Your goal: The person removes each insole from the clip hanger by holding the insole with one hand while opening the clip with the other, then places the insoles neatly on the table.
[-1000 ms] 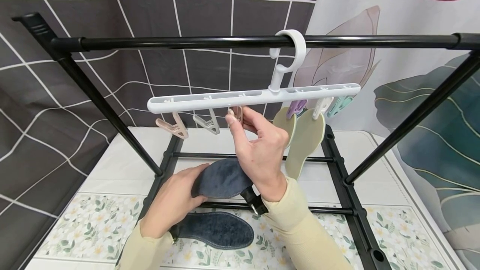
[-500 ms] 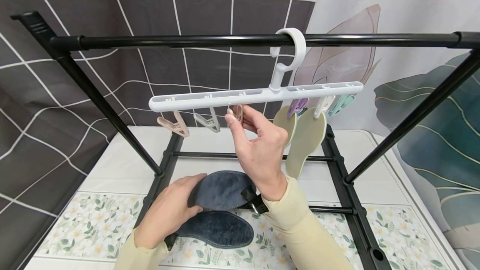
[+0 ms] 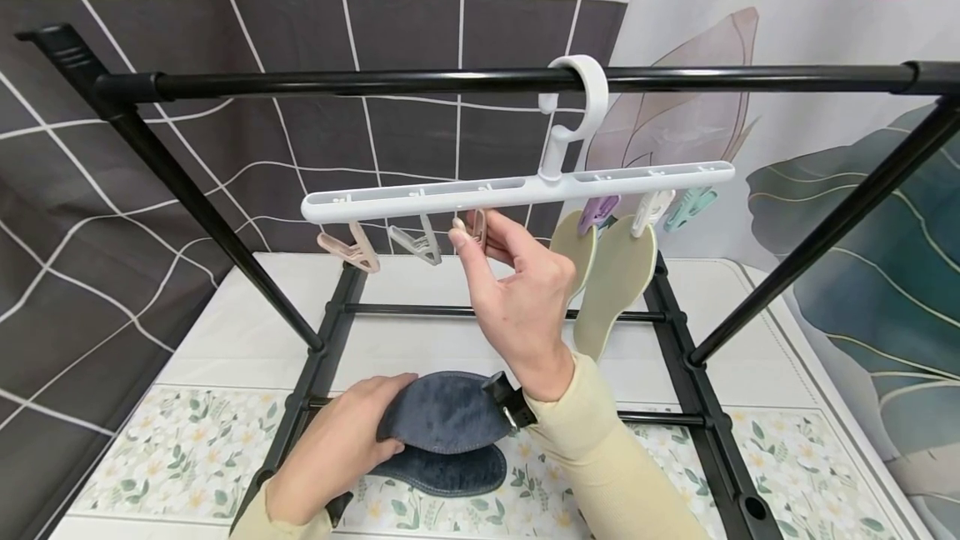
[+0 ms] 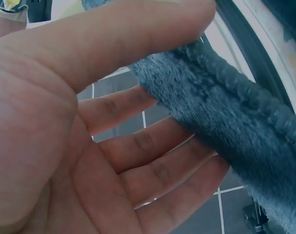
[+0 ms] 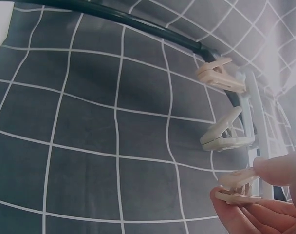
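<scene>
My left hand [image 3: 333, 440] grips a dark blue fleecy insole [image 3: 444, 413] by its left edge, thumb on the near side, fingers on the far side. Below it a second dark blue insole [image 3: 457, 475] lies on the flowered cloth, partly covered from sight. With thumb and fingers, my right hand [image 3: 525, 298] pinches a beige clothespin [image 5: 235, 184] under a white clip hanger [image 3: 427, 200]. To its left hang a grey clothespin [image 3: 420, 242] and a pinkish one [image 3: 352, 250], with nothing in them. On the right, purple [image 3: 597, 213] and white [image 3: 652, 212] clothespins hold pale green insoles [image 3: 613, 286].
A black rack's top bar [image 3: 337, 85] carries the hanger by its hook [image 3: 596, 98]. Slanted black posts [image 3: 217, 215] stand on both sides, with low crossbars [image 3: 412, 310] between. A teal clothespin [image 3: 690, 207] hangs at the right end. A grey checked curtain [image 3: 300, 32] hangs behind.
My left hand has lowered the dark blue insole, which now overlaps more of the one lying below. The right hand stays at the clothespin; the hanger has shifted slightly right.
</scene>
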`<move>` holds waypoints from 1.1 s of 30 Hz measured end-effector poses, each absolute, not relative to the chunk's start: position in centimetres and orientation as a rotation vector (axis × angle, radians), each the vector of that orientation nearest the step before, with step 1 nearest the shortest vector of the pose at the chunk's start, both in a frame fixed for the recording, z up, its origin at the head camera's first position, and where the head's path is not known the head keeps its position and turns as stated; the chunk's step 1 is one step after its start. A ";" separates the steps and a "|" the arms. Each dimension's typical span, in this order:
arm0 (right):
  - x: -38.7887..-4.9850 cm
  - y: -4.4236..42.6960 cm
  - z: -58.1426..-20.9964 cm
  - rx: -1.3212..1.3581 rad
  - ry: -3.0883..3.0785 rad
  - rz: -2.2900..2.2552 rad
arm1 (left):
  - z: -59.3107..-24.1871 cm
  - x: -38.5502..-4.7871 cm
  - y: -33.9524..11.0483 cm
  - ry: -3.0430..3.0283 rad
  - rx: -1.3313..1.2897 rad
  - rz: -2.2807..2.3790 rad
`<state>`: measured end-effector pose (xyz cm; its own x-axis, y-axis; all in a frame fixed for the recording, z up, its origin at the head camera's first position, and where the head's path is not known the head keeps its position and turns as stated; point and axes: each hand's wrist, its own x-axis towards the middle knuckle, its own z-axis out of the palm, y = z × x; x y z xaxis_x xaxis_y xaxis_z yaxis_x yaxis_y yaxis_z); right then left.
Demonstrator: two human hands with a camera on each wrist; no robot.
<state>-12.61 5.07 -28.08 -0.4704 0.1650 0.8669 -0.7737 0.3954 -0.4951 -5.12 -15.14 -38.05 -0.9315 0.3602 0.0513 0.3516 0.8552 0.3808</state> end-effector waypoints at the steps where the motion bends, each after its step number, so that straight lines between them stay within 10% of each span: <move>1: -12.6 5.1 -28.1 0.539 -1.703 1.240 | -38.1 -5.0 -15.1 3.000 0.580 0.609; 33: -12.8 5.2 -28.2 0.551 -1.698 1.271 | -39.8 -2.7 -16.5 2.822 0.741 0.506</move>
